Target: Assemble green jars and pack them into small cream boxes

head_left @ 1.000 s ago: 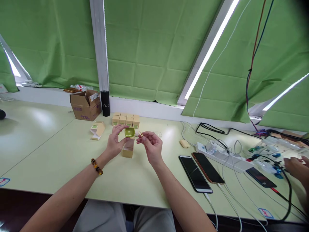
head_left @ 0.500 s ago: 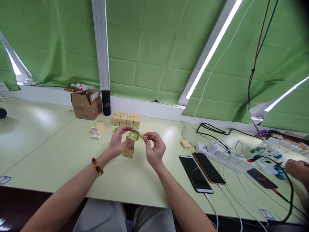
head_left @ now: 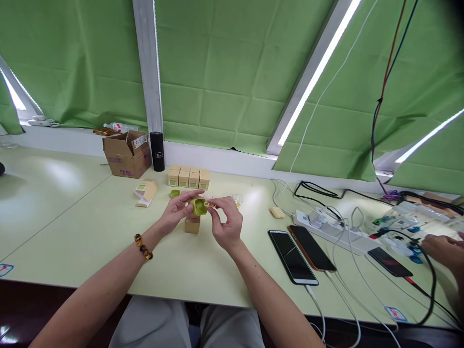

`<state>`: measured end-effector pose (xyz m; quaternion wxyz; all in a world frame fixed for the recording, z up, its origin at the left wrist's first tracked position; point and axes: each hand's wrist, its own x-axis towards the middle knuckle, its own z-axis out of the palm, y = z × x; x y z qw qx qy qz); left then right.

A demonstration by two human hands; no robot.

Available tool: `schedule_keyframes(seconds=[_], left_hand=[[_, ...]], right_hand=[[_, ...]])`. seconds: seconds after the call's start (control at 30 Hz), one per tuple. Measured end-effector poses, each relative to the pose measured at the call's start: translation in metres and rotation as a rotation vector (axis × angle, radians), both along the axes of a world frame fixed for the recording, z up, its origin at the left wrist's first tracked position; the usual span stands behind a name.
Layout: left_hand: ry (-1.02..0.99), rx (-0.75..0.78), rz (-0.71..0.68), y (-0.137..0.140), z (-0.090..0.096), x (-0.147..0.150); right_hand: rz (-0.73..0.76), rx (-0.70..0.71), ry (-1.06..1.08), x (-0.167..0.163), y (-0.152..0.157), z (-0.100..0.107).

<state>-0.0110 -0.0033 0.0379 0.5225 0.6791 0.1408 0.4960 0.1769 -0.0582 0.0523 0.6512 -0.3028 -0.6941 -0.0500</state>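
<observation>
Bringing the pieces together, the two hands have closed the gap seen half a second ago: the small pale ring (head_left: 208, 205) now sits right at the green cup's (head_left: 199, 208) rim, its exact contact hard to tell. As I judge it, the work has passed from holding them apart to lining them up. The left hand (head_left: 176, 212) has its fingers clamped on the cup, its open side towards the wearer; the right hand (head_left: 227, 223) has its fingers pinched on the ring. Both are held above a small box (head_left: 192, 225) on the table (head_left: 203, 270).

Farther left lie a green lid (head_left: 174, 193) and an opened box (head_left: 146, 192); behind stand four small boxes (head_left: 183, 180) in a row. A large carton (head_left: 127, 155) and a black bottle (head_left: 157, 152) stand far left. To the right are phones (head_left: 293, 256) and a power strip (head_left: 339, 236), with another person's hand (head_left: 444, 249) at the edge. Green curtains (head_left: 217, 72) cover the far windows.
</observation>
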Motion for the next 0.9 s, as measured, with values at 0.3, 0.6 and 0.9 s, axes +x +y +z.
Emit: schedule_keyframes(seconds=[0.3,0.6,0.9], left_hand=[[-0.145,-0.144,-0.093,0.0,0.0,0.004],[-0.096,-0.116,-0.102,0.001,-0.003,0.003],[-0.079,-0.088,-0.07,0.003,-0.006,0.001]], right_hand=[[-0.038,0.089,-0.141,-0.001,0.001,-0.004],[-0.108,0.077,-0.251,0.0,0.002,-0.01],[-0.12,0.079,-0.281,0.0,0.0,-0.008]])
